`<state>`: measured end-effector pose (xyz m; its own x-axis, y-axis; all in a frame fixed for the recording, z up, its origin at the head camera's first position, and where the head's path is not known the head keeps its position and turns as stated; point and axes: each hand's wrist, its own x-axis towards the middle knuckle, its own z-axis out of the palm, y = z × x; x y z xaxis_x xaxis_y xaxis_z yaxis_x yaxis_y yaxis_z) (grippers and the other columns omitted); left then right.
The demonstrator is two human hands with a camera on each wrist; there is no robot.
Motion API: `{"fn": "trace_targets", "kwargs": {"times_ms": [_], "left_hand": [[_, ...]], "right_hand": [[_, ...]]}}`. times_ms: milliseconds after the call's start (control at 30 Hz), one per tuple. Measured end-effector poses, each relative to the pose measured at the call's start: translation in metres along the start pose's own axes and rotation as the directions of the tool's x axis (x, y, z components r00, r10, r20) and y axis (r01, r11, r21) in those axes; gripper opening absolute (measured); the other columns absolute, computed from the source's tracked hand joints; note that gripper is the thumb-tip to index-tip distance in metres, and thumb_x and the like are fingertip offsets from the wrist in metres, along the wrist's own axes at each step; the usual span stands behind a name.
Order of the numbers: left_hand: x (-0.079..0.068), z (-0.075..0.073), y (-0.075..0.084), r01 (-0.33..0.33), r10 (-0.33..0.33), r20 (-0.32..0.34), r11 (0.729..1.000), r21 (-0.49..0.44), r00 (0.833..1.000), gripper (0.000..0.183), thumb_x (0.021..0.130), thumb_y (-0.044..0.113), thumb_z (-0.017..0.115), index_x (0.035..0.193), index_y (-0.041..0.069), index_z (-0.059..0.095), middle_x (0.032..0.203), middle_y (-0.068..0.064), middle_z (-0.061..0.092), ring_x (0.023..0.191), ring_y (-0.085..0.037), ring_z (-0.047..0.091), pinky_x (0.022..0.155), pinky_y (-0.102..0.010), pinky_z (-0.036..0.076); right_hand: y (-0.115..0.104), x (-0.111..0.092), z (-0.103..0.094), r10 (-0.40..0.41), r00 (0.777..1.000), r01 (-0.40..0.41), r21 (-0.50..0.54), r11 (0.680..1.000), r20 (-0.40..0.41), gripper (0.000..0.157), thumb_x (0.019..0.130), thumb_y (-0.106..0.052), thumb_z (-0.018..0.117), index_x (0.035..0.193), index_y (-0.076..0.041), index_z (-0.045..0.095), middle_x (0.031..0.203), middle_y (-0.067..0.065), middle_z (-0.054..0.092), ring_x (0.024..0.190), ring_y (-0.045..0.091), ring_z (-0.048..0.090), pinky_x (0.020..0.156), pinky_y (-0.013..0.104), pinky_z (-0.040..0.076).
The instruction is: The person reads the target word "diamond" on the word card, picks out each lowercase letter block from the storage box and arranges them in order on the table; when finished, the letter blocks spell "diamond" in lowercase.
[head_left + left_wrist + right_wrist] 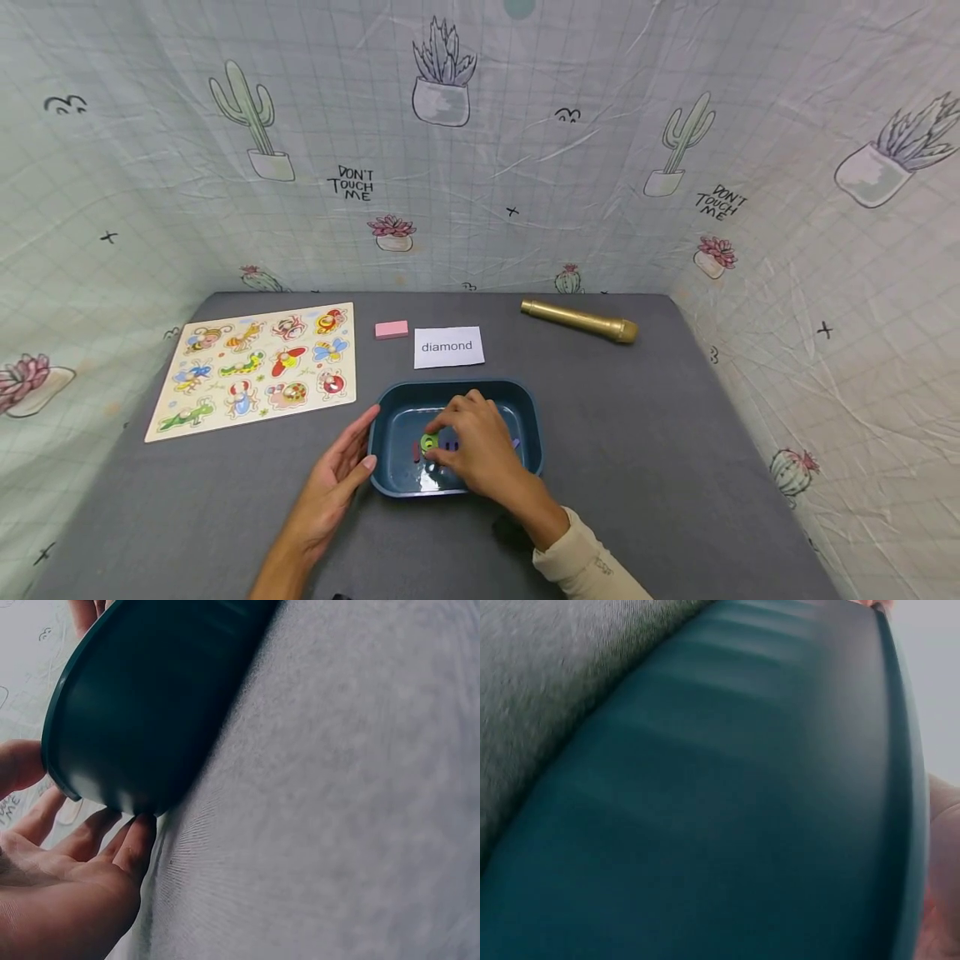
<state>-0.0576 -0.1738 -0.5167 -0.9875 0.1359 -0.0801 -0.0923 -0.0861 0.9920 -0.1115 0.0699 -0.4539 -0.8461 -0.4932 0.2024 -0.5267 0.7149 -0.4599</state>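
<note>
A dark teal tray (pixel 397 482) stands on the grey table near the front middle. At its left end is my left hand (pixel 333 479), fingers extended along the outer wall and thumb by the rim; the left wrist view shows these fingertips against the tray's side. My right hand (pixel 483 442) reaches down into the tray, its thumb and index finger pinching a small round green piece (pixel 428 445) with a dark ring on it. Beside that piece lie a small reddish stick (pixel 416 452) and purple bits (pixel 516 443), partly hidden by the hand. In the right wrist view the tray's outer wall (pixel 727 795) fills most of the picture.
Left of the tray lies a wooden insect puzzle board (pixel 258 371). Behind the tray are a pink block (pixel 392 330) and a white card (pixel 449 347) reading "diamond". A gold microphone (pixel 577 321) lies at the back right. Patterned cloth (pixel 480 167) hangs around the table.
</note>
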Motion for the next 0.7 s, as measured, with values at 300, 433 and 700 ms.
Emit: {"fn": "trace_targets", "kwargs": {"times_ms": [300,433,700], "left_hand": [[-0.002,-0.003,0.002,-0.021,0.021,0.001,0.998,0.052,1.000,0.063,0.109,0.013,0.059,0.167,0.020,0.035,0.176,-0.006,0.028,0.163,-0.021,0.025,0.113,-0.005,0.034],[0.000,-0.004,0.002,-0.020,0.020,0.000,0.998,0.063,1.000,0.063,0.109,0.014,0.059,0.167,0.021,0.035,0.176,-0.006,0.028,0.162,-0.017,0.028,0.114,-0.005,0.034],[0.000,-0.005,0.002,0.027,-0.026,-0.014,0.997,0.076,1.000,0.064,0.108,0.017,0.062,0.166,0.025,0.035,0.175,-0.003,0.030,0.159,-0.012,0.031,0.112,-0.005,0.036]], "right_hand": [[0.009,-0.003,-0.012,-0.022,0.998,0.022,0.003,1.000,-0.065,0.024,0.082,-0.031,0.094,0.103,-0.023,0.085,0.102,-0.004,0.072,0.098,0.014,0.055,0.091,0.038,0.049],[0.015,-0.004,-0.017,-0.012,0.995,0.015,0.033,0.999,-0.098,0.025,0.080,-0.027,0.095,0.102,-0.022,0.084,0.102,-0.002,0.072,0.097,0.016,0.055,0.094,0.043,0.049],[0.031,-0.008,-0.023,0.045,0.993,-0.043,0.021,0.999,-0.107,0.025,0.080,-0.025,0.095,0.102,-0.021,0.084,0.102,-0.003,0.071,0.100,0.016,0.055,0.095,0.045,0.049]]}}
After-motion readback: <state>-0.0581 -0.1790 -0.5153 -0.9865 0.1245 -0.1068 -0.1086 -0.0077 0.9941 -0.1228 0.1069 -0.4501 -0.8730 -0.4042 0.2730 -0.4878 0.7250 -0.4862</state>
